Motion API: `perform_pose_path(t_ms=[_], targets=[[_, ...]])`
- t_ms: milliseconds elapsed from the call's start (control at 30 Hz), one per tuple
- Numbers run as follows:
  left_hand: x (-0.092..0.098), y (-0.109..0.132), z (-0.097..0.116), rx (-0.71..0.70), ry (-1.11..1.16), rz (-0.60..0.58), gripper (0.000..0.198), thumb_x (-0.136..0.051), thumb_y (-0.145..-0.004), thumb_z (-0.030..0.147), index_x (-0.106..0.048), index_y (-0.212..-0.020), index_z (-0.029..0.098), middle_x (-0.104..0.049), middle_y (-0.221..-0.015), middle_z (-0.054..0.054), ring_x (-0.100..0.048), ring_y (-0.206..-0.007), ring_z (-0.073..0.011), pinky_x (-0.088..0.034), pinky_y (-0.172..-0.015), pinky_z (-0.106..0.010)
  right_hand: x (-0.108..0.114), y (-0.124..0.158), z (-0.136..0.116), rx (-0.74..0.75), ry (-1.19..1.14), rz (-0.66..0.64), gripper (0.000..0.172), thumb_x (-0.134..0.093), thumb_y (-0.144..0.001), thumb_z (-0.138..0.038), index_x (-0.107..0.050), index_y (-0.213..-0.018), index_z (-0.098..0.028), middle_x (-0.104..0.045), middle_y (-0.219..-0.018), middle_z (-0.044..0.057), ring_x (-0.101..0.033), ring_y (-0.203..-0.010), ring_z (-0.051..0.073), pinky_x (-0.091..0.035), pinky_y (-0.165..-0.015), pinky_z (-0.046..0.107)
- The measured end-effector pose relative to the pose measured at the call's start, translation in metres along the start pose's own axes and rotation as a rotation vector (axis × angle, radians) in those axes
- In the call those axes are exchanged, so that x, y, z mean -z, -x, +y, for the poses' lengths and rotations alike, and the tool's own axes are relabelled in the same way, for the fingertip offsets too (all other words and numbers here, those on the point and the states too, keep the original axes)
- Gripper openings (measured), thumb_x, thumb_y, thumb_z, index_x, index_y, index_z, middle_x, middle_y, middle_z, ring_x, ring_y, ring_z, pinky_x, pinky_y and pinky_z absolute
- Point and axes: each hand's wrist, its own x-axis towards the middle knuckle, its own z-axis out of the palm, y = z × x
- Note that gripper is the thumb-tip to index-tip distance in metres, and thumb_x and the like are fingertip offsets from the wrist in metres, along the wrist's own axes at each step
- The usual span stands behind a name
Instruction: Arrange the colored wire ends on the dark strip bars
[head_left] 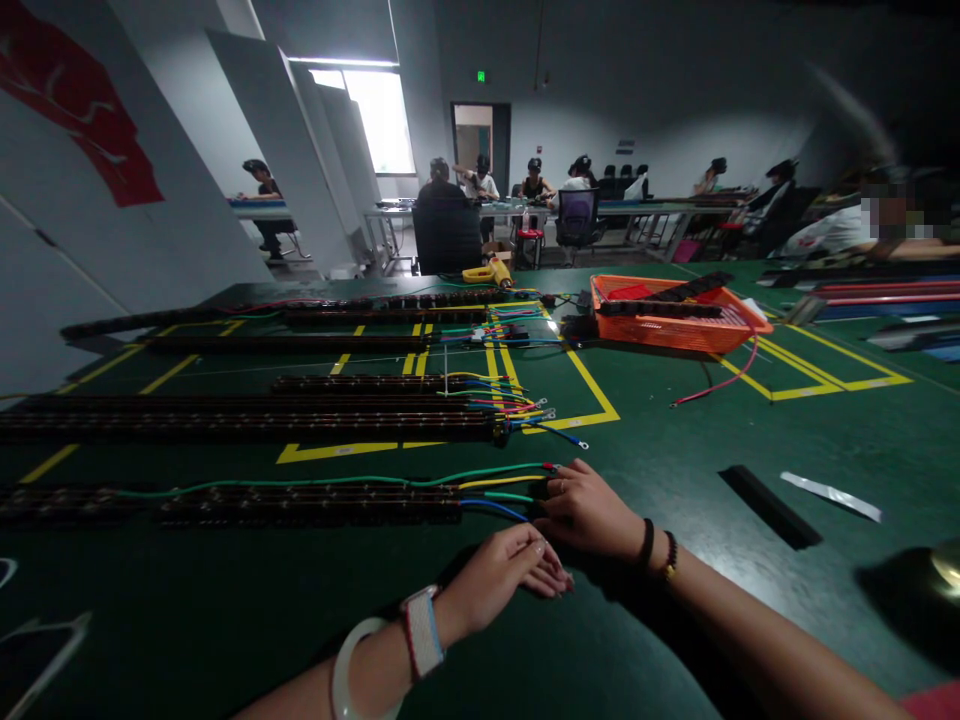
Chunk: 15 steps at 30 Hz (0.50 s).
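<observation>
A long black strip harness (315, 503) lies across the near table, with a green wire (337, 482), a yellow wire (499, 482) and a blue wire (491, 507) coming out of its right end. My right hand (592, 510) is closed over the ends of these wires, its fingertips bent down around them. A red-sleeved terminal (551, 467) shows by its knuckles. Just below, my left hand (499, 570) rests near the blue wire's end, fingers loosely bent and apart, with nothing visible in them. My right fingers hide the other wire tips.
More strip harnesses (247, 420) with ring-terminal wires lie farther back. An orange basket (675, 332) holds dark strips; a yellow heat gun (491, 272) stands behind. A black strip (769, 507) and a silvery strip (831, 496) lie at right. Several people sit at far tables.
</observation>
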Motion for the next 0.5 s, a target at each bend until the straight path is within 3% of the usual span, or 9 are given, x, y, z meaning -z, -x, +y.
perform_pose_path(t_ms=[167, 300, 400, 500], targets=[[0.001, 0.0, -0.001, -0.012, 0.01, -0.007, 0.034, -0.052, -0.083, 0.047, -0.057, -0.083, 0.013, -0.07, -0.085, -0.014, -0.067, -0.081, -0.0229, -0.049, -0.078, -0.039, 0.015, -0.002, 0.009, -0.137, -0.036, 0.097, 0.044, -0.051, -0.089, -0.049, -0.057, -0.059, -0.017, -0.057, -0.063, 0.001, -0.048, -0.066, 0.013, -0.027, -0.068, 0.03], [0.001, -0.001, -0.002, -0.016, 0.018, -0.015, 0.034, -0.053, -0.082, 0.047, -0.056, -0.083, 0.014, -0.07, -0.086, -0.014, -0.067, -0.082, -0.0229, -0.049, -0.079, -0.04, 0.028, -0.014, 0.022, -0.253, -0.222, 0.167, 0.04, -0.047, -0.091, -0.048, -0.062, -0.071, -0.017, -0.057, -0.067, 0.001, -0.049, -0.065, 0.013, -0.032, -0.066, 0.028], [0.001, 0.0, -0.001, -0.013, 0.0, -0.012, 0.033, -0.053, -0.082, 0.047, -0.056, -0.083, 0.013, -0.07, -0.087, -0.015, -0.067, -0.082, -0.0233, -0.049, -0.079, -0.04, 0.028, -0.031, 0.027, -0.208, -0.328, 0.101, 0.034, -0.055, -0.085, -0.05, -0.066, -0.089, -0.018, -0.06, -0.085, 0.004, -0.053, -0.079, 0.016, -0.038, -0.072, 0.028], [0.0, 0.0, 0.0, -0.017, -0.012, -0.01, 0.034, -0.053, -0.082, 0.047, -0.057, -0.082, 0.013, -0.07, -0.086, -0.015, -0.067, -0.081, -0.0229, -0.049, -0.078, -0.04, 0.022, -0.049, 0.027, -0.111, -0.352, -0.02, 0.041, -0.064, -0.077, -0.052, -0.064, -0.105, -0.022, -0.058, -0.101, 0.006, -0.051, -0.094, 0.019, -0.04, -0.082, 0.032]])
